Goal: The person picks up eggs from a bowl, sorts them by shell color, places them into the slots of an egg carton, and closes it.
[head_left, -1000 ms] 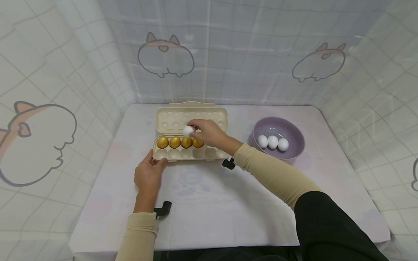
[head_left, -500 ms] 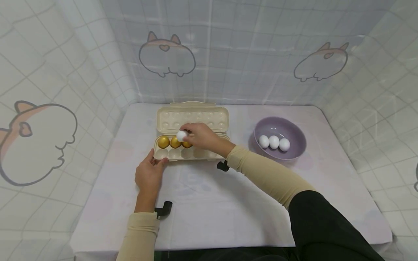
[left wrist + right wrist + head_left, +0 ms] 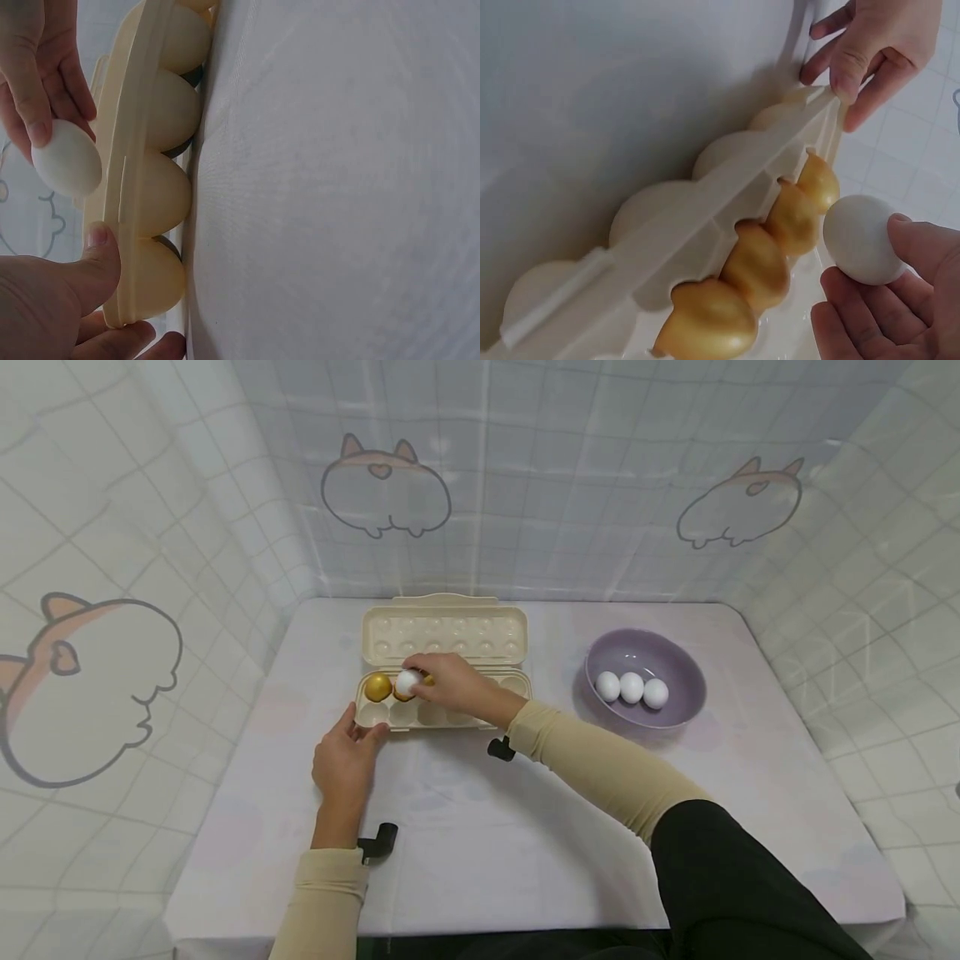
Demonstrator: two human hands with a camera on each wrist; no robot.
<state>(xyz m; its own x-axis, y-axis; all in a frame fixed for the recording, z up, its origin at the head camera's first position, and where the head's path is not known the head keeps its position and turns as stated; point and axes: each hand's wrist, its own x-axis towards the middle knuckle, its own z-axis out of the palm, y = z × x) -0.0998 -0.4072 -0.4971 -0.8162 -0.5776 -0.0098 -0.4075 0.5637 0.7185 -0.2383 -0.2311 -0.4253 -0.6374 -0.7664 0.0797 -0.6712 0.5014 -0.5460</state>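
My right hand (image 3: 457,683) pinches a white egg (image 3: 407,682) between thumb and fingers, over the back row of a cream egg carton (image 3: 446,728). The carton's lid (image 3: 445,635) lies folded back on its far side. In the right wrist view, golden eggs (image 3: 757,262) fill several cups of one row, and the white egg is close beside them. My left hand (image 3: 345,764) grips the carton's near left corner; its thumb (image 3: 99,251) lies on the rim, with the fingers at the end and underneath. The front-row cups (image 3: 372,715) hold nothing.
A purple bowl (image 3: 678,681) with three white eggs (image 3: 632,687) stands to the right of the carton. White cloth (image 3: 450,843) covers the table. Curtain-like walls (image 3: 555,510) with a tile pattern and cartoon animals rise on the left, back and right.
My right hand has moved left along the carton's back row with the white egg and come slightly lower. My left hand keeps its grip on the corner.
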